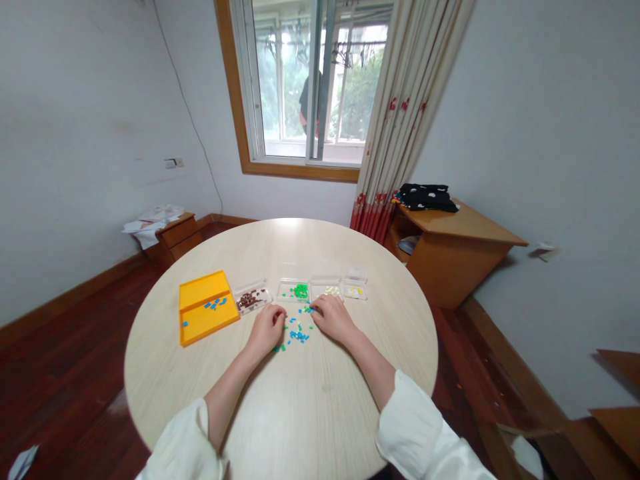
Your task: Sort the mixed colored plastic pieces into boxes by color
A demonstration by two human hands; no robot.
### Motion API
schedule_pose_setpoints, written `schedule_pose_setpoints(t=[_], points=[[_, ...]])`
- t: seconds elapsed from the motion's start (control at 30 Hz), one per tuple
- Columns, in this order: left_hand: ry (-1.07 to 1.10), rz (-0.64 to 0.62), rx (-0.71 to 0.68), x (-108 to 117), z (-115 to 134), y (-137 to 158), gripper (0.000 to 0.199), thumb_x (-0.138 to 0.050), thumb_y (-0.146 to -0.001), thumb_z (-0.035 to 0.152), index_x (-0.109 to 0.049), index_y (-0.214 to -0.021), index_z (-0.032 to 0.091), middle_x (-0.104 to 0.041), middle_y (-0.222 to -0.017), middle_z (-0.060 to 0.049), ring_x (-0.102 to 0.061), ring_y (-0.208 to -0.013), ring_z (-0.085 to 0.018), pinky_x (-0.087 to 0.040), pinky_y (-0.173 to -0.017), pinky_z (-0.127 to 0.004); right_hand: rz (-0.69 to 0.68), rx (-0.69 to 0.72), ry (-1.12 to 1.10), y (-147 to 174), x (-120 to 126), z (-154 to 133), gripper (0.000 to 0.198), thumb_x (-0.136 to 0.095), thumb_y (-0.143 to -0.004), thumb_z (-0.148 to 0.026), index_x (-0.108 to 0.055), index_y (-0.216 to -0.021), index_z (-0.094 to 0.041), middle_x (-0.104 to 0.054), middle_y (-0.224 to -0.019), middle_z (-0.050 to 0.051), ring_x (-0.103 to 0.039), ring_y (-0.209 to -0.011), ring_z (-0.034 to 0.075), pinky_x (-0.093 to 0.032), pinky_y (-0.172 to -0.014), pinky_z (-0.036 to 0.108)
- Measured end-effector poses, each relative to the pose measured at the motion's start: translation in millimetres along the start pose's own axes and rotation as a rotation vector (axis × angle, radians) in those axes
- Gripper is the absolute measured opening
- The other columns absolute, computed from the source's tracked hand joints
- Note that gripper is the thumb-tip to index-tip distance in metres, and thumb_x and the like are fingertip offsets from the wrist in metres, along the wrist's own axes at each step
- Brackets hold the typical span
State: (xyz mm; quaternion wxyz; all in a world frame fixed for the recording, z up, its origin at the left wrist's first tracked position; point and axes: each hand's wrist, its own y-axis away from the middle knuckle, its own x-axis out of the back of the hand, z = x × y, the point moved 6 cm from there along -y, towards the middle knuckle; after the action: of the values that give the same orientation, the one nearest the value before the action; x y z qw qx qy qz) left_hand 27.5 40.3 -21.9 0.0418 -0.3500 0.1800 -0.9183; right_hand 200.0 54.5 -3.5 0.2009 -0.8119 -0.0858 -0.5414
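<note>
Small blue, green and pale pieces (pixel 299 336) lie loose on the table between my hands. My left hand (pixel 266 328) rests at the left of this pile with its fingers curled together; whatever they hold is hidden. On the other side, my right hand (pixel 332 317) has its fingertips bunched down at a few blue and green pieces (pixel 306 309); I cannot make out what is between them. Just beyond the hands stand clear trays: one with brown pieces (pixel 250 299), one with green pieces (pixel 300 291), one with pale pieces (pixel 332 291) and one with yellow pieces (pixel 355 292).
A yellow two-part case (pixel 204 291) lies left on the round table (pixel 300 427), with several blue pieces (pixel 215 304) in its near part. A wooden cabinet (pixel 465 230) with folded black cloth (pixel 429 197) stands at the right, and a small drawer unit (pixel 181 237) at the left.
</note>
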Motion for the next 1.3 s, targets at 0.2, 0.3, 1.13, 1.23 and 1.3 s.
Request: schedule_pose_setpoints(t=[0.2, 0.3, 1.13, 1.23, 1.3], points=[[-0.013, 0.002, 0.005, -1, 0, 0, 0.016, -0.045, -0.076, 0.021, -0.060, -0.072, 0.017, -0.059, -0.072, -0.004, -0.054, -0.070, -0.018, -0.043, -0.069, -0.031, -0.012, -0.037, -0.007, 1, -1, 1, 0.016, -0.055, -0.084, -0.021, -0.066, -0.095, -0.017, -0.065, -0.097, 0.007, -0.054, -0.098, 0.017, -0.035, -0.084, 0.028], [-0.008, -0.002, 0.001, -1, 1, 1, 0.016, -0.044, -0.077, 0.021, -0.059, -0.072, 0.017, -0.058, -0.071, -0.004, -0.054, -0.070, -0.018, -0.043, -0.069, -0.031, -0.006, -0.033, -0.031, 1, 0, 0, 0.014, -0.055, -0.083, -0.018, -0.067, -0.089, -0.017, -0.065, -0.094, 0.007, -0.056, -0.095, 0.017, -0.036, -0.082, 0.028], [0.029, 0.023, -0.007, 3, 7, 2, 0.017, -0.047, -0.077, 0.023, -0.062, -0.076, 0.016, -0.062, -0.072, -0.005, -0.055, -0.068, -0.018, -0.044, -0.066, -0.031, 0.147, 0.048, -0.208, 1, 1, -1, 0.010, -0.052, -0.085, -0.015, -0.062, -0.085, -0.016, -0.066, -0.086, 0.006, -0.057, -0.083, 0.016, -0.040, -0.078, 0.030], [0.102, 0.013, 0.003, 1, 7, 2, 0.020, -0.052, -0.077, 0.027, -0.064, -0.087, 0.015, -0.065, -0.076, -0.005, -0.056, -0.064, -0.016, -0.045, -0.066, -0.031, 0.166, 0.115, -0.251, 3, 2, -12, 0.008, -0.053, -0.085, -0.015, -0.061, -0.085, -0.016, -0.065, -0.084, 0.006, -0.056, -0.083, 0.017, -0.041, -0.079, 0.030], [0.169, -0.013, 0.003, -1, 8, 3, 0.025, -0.055, -0.076, 0.029, -0.065, -0.093, 0.015, -0.068, -0.080, -0.006, -0.057, -0.064, -0.016, -0.046, -0.067, -0.031, 0.170, 0.182, -0.277, 6, 2, -23, 0.007, -0.054, -0.085, -0.015, -0.061, -0.084, -0.016, -0.065, -0.083, 0.005, -0.056, -0.082, 0.016, -0.041, -0.079, 0.030]])
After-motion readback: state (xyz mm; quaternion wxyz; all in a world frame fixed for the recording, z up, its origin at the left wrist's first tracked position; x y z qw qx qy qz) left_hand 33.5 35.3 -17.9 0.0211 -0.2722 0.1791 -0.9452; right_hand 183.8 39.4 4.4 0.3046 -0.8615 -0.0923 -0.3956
